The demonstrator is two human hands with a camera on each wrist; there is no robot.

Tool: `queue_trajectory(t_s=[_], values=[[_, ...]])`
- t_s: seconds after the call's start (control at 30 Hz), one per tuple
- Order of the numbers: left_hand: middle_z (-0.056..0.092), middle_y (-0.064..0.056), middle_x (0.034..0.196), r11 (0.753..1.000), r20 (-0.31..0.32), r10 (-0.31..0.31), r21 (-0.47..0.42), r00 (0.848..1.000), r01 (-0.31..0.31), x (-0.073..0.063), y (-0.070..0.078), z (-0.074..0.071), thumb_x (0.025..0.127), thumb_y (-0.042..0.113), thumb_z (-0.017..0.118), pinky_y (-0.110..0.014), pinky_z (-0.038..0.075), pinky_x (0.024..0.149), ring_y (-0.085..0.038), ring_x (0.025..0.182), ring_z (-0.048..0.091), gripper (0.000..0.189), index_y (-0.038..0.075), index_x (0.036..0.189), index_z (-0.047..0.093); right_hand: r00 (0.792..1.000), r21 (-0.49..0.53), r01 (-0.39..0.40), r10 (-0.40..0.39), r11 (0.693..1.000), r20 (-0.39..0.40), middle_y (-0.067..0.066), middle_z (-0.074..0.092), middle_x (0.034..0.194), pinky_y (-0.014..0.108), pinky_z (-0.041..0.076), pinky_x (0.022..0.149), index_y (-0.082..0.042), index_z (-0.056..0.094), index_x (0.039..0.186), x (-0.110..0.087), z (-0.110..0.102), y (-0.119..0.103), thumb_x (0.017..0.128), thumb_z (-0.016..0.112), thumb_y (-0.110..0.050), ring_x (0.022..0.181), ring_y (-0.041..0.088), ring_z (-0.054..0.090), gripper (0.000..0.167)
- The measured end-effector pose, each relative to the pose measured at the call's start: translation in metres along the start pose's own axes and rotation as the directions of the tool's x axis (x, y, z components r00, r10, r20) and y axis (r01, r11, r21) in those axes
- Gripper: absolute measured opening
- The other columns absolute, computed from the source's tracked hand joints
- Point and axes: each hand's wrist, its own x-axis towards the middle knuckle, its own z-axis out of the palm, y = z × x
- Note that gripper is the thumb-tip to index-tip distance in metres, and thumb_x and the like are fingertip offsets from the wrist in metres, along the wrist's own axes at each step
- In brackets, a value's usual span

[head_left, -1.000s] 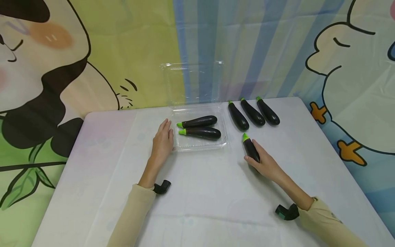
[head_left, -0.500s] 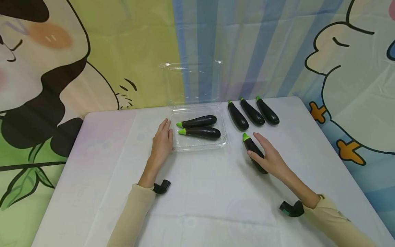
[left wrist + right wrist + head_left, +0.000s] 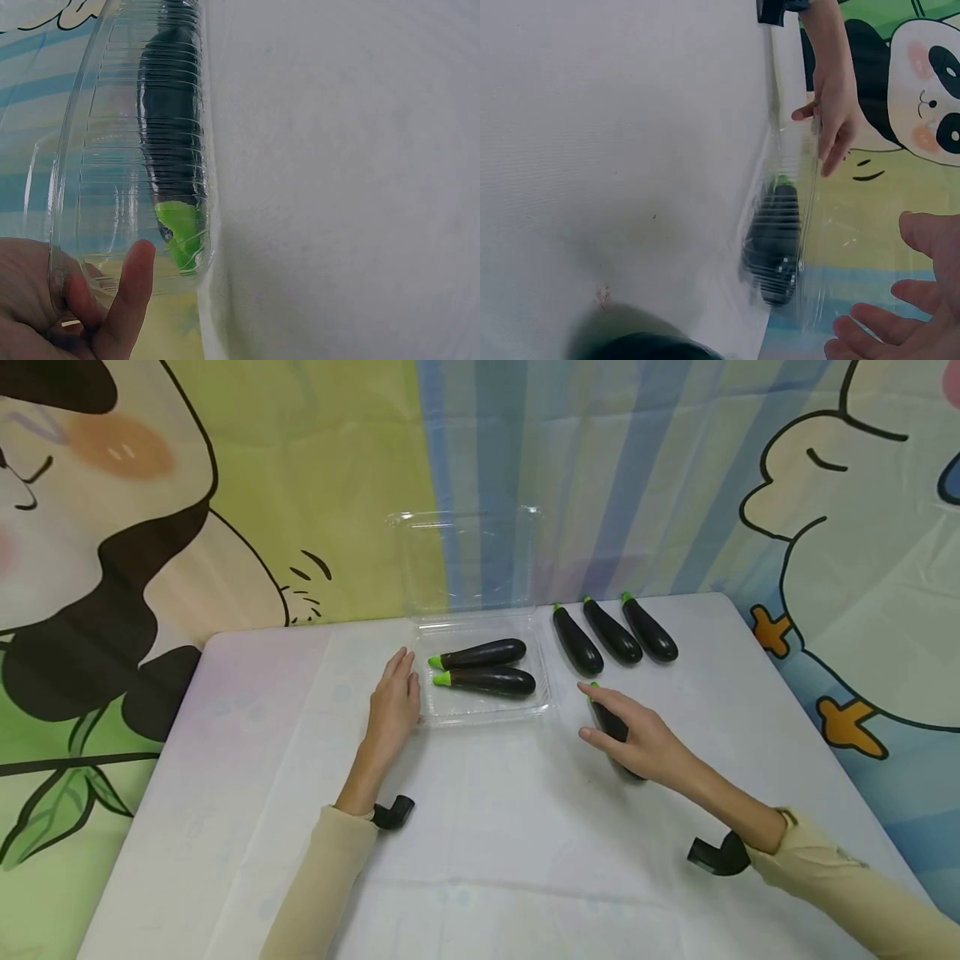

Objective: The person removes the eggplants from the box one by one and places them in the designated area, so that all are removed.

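Note:
My left hand (image 3: 393, 703) rests against the left side of a clear plastic clamshell box (image 3: 480, 716), fingers extended along its wall. In the box lie two eggplants, a back one (image 3: 483, 653) and a front one (image 3: 491, 681), green stem ends pointing left. The left wrist view shows an eggplant (image 3: 171, 112) through the ribbed wall, near my hand (image 3: 112, 315). My right hand (image 3: 647, 739) hovers over a loose eggplant (image 3: 611, 722) and partly hides it. Its fingers are spread in the right wrist view, holding nothing; a dark rounded end (image 3: 649, 346) shows at the bottom there.
Behind the right hand, three more eggplants lie side by side, the left one (image 3: 577, 641), the middle one (image 3: 613, 631) and the right one (image 3: 649, 628). The box's raised lid (image 3: 468, 560) stands at the back of the white table (image 3: 480, 835), before a cartoon-printed cloth (image 3: 360, 485).
My right hand has let go of the eggplant, which now lies on the table, and has risen and swung left above it. My left hand has stayed beside the box.

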Motion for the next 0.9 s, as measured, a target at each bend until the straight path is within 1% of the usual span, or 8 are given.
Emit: queue_trajectory(t_s=[0.1,0.2,0.33,0.43,0.57,0.73,0.83,0.9], values=[[0.035,-0.014,0.156,1.000,0.008,-0.008,-0.003,1.000,0.008,0.001,0.000,0.001,0.103,0.012,0.042,-0.054,0.042,0.107,-0.035,0.134,0.047,0.044,-0.001,0.145,0.041,0.998,-0.014,0.048,-0.047,0.999,0.035,0.016,0.048,0.147,0.055,0.038,0.109,-0.008,0.044,0.145,0.002,0.000,-0.004,0.090,0.069,-0.021,0.138,0.037,0.042,0.061],[0.034,-0.014,0.156,1.000,0.020,-0.018,-0.009,1.000,0.018,0.001,0.000,0.001,0.103,0.013,0.042,-0.053,0.043,0.106,-0.034,0.135,0.046,0.045,-0.001,0.145,0.040,0.991,-0.038,0.112,-0.109,0.993,0.073,0.014,0.052,0.144,0.054,0.040,0.109,-0.008,0.046,0.143,0.007,-0.001,-0.008,0.089,0.070,-0.019,0.135,0.034,0.046,0.060],[0.034,-0.014,0.156,1.000,0.020,-0.018,-0.005,1.000,0.018,0.000,0.000,-0.001,0.103,0.013,0.042,-0.054,0.041,0.107,-0.033,0.137,0.044,0.045,-0.001,0.145,0.040,0.974,-0.068,0.206,-0.197,0.976,0.114,0.011,0.056,0.141,0.053,0.040,0.109,-0.009,0.050,0.141,0.018,-0.003,-0.013,0.088,0.071,-0.019,0.130,0.029,0.053,0.057],[0.034,-0.014,0.156,1.000,0.013,-0.009,0.002,1.000,0.009,0.000,0.001,-0.002,0.103,0.013,0.042,-0.053,0.041,0.108,-0.033,0.137,0.044,0.044,-0.001,0.145,0.040,0.957,-0.069,0.252,-0.238,0.965,0.163,0.010,0.057,0.140,0.051,0.042,0.108,-0.010,0.052,0.140,0.031,-0.003,-0.018,0.090,0.069,-0.021,0.130,0.029,0.053,0.055],[0.035,-0.014,0.155,1.000,-0.003,-0.004,0.004,1.000,0.004,0.000,0.000,-0.002,0.103,0.012,0.042,-0.051,0.043,0.107,-0.033,0.136,0.045,0.044,-0.002,0.145,0.041,0.939,-0.059,0.266,-0.245,0.962,0.242,0.010,0.055,0.142,0.050,0.044,0.107,-0.012,0.049,0.142,0.052,0.000,-0.026,0.092,0.067,-0.025,0.133,0.030,0.050,0.055],[0.035,-0.014,0.155,1.000,-0.004,0.002,0.001,1.000,-0.002,0.001,0.000,-0.001,0.103,0.012,0.043,-0.049,0.046,0.105,-0.033,0.135,0.046,0.044,-0.002,0.145,0.041,0.919,-0.064,0.277,-0.244,0.959,0.311,0.011,0.056,0.141,0.049,0.044,0.106,-0.012,0.049,0.143,0.084,0.007,-0.029,0.092,0.066,-0.027,0.131,0.030,0.051,0.056],[0.036,-0.015,0.155,1.000,-0.005,0.008,-0.002,1.000,-0.008,0.000,0.000,-0.001,0.102,0.011,0.043,-0.049,0.043,0.107,-0.034,0.136,0.045,0.044,-0.002,0.144,0.041,0.900,-0.069,0.299,-0.258,0.952,0.351,0.012,0.055,0.141,0.048,0.045,0.107,-0.008,0.050,0.142,0.103,0.014,-0.028,0.092,0.066,-0.027,0.131,0.030,0.051,0.056],[0.036,-0.015,0.155,1.000,-0.009,0.009,-0.002,1.000,-0.009,-0.001,0.000,-0.001,0.102,0.011,0.043,-0.050,0.042,0.108,-0.034,0.136,0.045,0.044,-0.003,0.144,0.042,0.891,-0.078,0.298,-0.248,0.951,0.380,0.012,0.055,0.142,0.047,0.044,0.107,-0.008,0.049,0.142,0.115,0.019,-0.025,0.093,0.066,-0.029,0.132,0.030,0.051,0.056]])
